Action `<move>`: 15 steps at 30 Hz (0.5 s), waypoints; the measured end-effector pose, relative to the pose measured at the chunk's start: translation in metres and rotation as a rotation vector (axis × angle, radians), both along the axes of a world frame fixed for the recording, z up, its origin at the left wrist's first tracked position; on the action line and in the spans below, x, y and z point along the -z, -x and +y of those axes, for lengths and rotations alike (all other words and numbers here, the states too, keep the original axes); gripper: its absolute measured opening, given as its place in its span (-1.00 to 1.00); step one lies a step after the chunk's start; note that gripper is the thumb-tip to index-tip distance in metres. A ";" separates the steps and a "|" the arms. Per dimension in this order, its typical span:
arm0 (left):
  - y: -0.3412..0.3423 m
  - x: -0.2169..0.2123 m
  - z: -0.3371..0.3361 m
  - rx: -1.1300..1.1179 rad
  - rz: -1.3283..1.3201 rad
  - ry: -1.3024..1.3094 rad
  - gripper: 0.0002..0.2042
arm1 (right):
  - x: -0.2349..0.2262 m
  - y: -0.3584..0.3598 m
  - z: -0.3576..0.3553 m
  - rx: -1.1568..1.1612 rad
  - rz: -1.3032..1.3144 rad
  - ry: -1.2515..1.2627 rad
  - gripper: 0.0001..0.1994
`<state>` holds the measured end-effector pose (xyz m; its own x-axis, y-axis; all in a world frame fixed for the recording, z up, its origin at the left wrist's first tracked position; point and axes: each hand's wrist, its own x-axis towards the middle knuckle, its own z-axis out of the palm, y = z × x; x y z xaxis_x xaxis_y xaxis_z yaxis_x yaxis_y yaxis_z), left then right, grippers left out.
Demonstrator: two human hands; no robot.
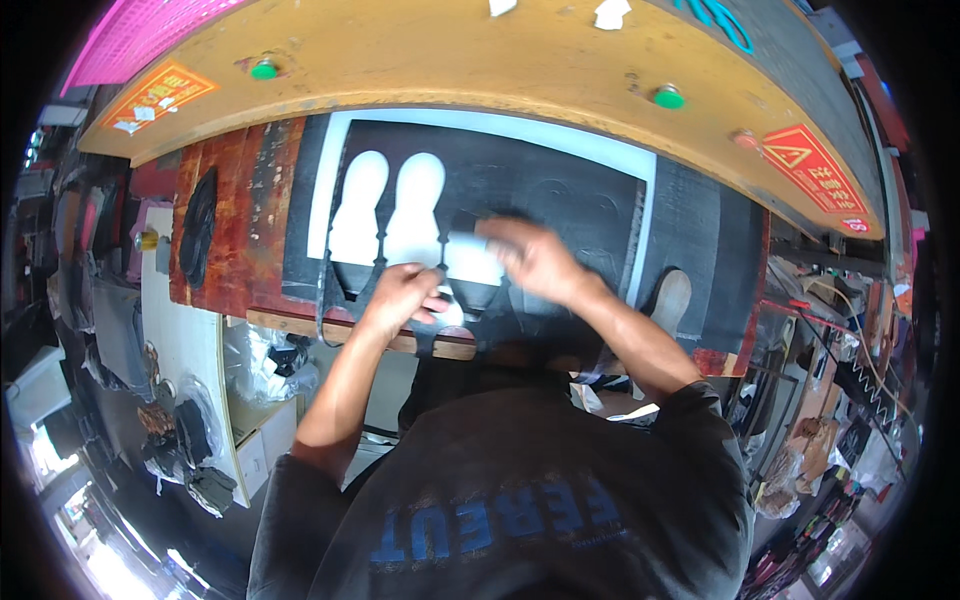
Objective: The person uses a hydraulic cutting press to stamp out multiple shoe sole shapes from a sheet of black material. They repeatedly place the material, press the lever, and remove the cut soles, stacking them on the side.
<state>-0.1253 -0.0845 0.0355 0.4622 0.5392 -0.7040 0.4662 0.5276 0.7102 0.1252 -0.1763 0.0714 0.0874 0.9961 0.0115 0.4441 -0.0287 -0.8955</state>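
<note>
A black sheet (540, 180) lies over a white board (600, 152). Sole-shaped openings (363, 190) cut through its left part show white beneath, with thin black strips between them. My left hand (402, 297) is at the near edge of these openings, fingers bent and pinched on a strip of the black sheet. To its right, my right hand (535, 262) is over the sheet beside the openings. It is smeared by motion, so its fingers and anything in them cannot be made out.
A yellow machine beam (450, 75) with green buttons (668, 96) spans the far side. A grey sole-shaped piece (672, 302) lies on the right of the worktop, a crumpled black item (199, 228) on the left. A clear plastic bag (262, 365) is below the front edge.
</note>
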 end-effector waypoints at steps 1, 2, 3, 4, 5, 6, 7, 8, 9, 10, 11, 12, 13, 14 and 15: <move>0.000 -0.012 -0.015 0.013 0.135 -0.314 -0.70 | -0.017 -0.023 0.004 0.214 -0.032 0.295 -0.55; 0.000 -0.023 -0.025 0.159 0.214 -0.767 -0.76 | -0.035 -0.052 0.003 0.436 -0.059 0.681 -0.62; -0.006 -0.029 -0.042 0.171 0.132 -0.808 -0.79 | -0.050 -0.070 -0.007 0.518 0.103 0.506 -0.64; -0.015 -0.031 -0.054 0.164 0.105 -0.780 -0.81 | -0.062 -0.089 -0.017 0.559 0.273 0.257 -0.65; -0.024 -0.031 -0.065 0.184 0.034 -0.514 -0.79 | -0.065 -0.098 -0.023 0.544 0.256 0.075 -0.60; -0.033 -0.029 -0.073 0.199 0.104 -0.203 -0.76 | -0.067 -0.104 -0.033 0.444 0.198 -0.116 -0.66; -0.047 -0.022 -0.072 0.284 0.181 -0.113 -0.75 | -0.066 -0.111 -0.044 0.367 0.084 -0.219 -0.63; -0.058 -0.014 -0.068 0.357 0.234 -0.018 -0.71 | -0.061 -0.111 -0.054 0.227 -0.095 -0.336 -0.54; -0.066 -0.006 -0.064 0.276 0.167 0.096 -0.73 | -0.053 -0.107 -0.065 0.052 -0.301 -0.326 -0.52; -0.074 0.002 -0.059 0.181 0.062 0.190 -0.73 | -0.044 -0.103 -0.077 -0.082 -0.481 -0.313 -0.49; -0.075 0.009 -0.049 0.178 -0.023 0.366 -0.75 | -0.029 -0.087 -0.087 -0.210 -0.583 -0.253 -0.43; -0.078 0.017 -0.044 0.244 -0.073 0.356 -0.77 | -0.013 -0.073 -0.096 -0.327 -0.706 -0.091 -0.36; -0.078 0.023 -0.038 0.241 -0.072 0.428 -0.77 | 0.003 -0.056 -0.107 -0.371 -0.660 -0.054 -0.29; -0.079 0.027 -0.033 0.256 -0.168 0.512 -0.78 | 0.019 -0.040 -0.117 -0.446 -0.627 0.137 -0.22; -0.078 0.029 -0.027 0.267 -0.181 0.533 -0.76 | 0.032 -0.036 -0.126 -0.383 -0.621 0.019 -0.18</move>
<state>-0.0471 -0.1118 0.0062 0.6701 -0.0153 -0.7421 0.5274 0.7133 0.4616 0.1613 -0.3025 0.0394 -0.2841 0.9561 -0.0721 0.8521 0.2173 -0.4761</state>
